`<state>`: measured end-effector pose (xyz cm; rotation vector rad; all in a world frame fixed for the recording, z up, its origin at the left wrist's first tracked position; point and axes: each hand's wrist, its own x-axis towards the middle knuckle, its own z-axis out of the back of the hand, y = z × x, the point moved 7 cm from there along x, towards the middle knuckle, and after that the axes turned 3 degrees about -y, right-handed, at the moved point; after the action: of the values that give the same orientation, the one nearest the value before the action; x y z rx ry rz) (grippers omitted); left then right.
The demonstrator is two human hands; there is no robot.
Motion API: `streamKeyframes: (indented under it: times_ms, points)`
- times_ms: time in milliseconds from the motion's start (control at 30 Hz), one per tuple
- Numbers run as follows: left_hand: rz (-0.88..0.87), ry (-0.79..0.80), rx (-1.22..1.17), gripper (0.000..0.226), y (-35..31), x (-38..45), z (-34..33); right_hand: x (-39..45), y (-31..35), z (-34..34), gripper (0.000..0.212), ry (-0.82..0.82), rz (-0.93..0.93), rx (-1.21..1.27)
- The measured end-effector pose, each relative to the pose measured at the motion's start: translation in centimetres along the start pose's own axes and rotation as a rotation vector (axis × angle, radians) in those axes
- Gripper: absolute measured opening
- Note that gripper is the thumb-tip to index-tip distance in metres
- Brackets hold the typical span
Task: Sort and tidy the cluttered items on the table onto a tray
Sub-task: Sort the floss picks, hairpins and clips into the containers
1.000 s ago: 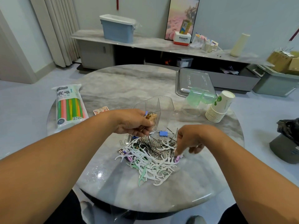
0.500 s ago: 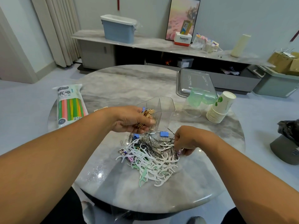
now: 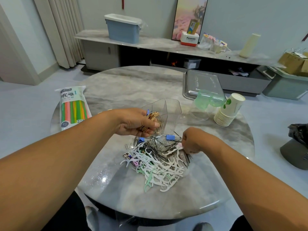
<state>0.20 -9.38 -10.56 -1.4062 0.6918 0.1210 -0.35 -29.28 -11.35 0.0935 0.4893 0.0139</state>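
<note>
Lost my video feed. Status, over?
Left hand grips small wooden clips. Right hand pinches in the pile. Tray empty; green cups before it.

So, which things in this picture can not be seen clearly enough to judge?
- Right hand, head view: its own knuckles hide the fingertips, so what it pinches in the floss pick pile is unclear.
- Left hand: fingers cover most of the small wooden pieces.
- Metal tray: green cups hide its near edge.
</note>
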Motion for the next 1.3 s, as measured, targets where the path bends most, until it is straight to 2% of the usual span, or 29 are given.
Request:
streamKeyframes:
  times_ms: [200, 367, 467, 600, 733, 833, 933, 1100, 1200, 1300]
  points:
    - [0.016, -0.011, -0.002, 0.024, 0.3, 0.4, 0.0, 0.1, 0.0, 3.5, 0.018, -0.184, 0.053, 0.203]
    - [0.031, -0.043, 0.003, 0.033, 0.3, 0.4, 0.0, -0.1, 0.2, 4.8, 0.019, -0.249, 0.120, 0.357]
    - [0.033, -0.063, -0.034, 0.036, 0.3, 0.3, 0.0, -0.4, 0.7, 4.8, 0.016, -0.161, 0.170, 0.656]
    - [0.025, -0.025, -0.126, 0.021, 0.0, 0.1, -0.8, -1.1, 1.8, 4.8, 0.020, -0.039, 0.205, 0.954]
    - [0.016, 0.023, -0.161, 0.013, -0.3, -0.1, -1.4, -1.3, 2.6, 4.7, 0.025, 0.023, 0.225, 1.167]
    - [0.009, 0.055, -0.134, 0.015, -0.4, -0.3, -1.7, -1.2, 2.8, 4.7, 0.023, -0.005, 0.230, 1.249]
    - [-0.008, 0.104, -0.139, 0.048, -0.7, -0.3, -1.7, -1.0, 3.2, 5.1, 0.018, -0.129, 0.276, 1.293]
    - [-0.150, 0.046, -0.082, 0.033, -2.7, 0.1, -1.1, -1.3, 4.1, 7.4, 0.019, -0.473, 0.391, 1.253]
    - [-0.207, -0.058, -0.210, 0.027, -4.2, 0.9, 0.2, -1.2, 4.1, 8.8, 0.020, -0.711, 0.396, 1.214]
    - [-0.195, -0.151, -0.303, 0.020, -4.6, 1.8, 1.0, -1.0, 4.6, 9.5, 0.017, -0.871, 0.427, 1.024]
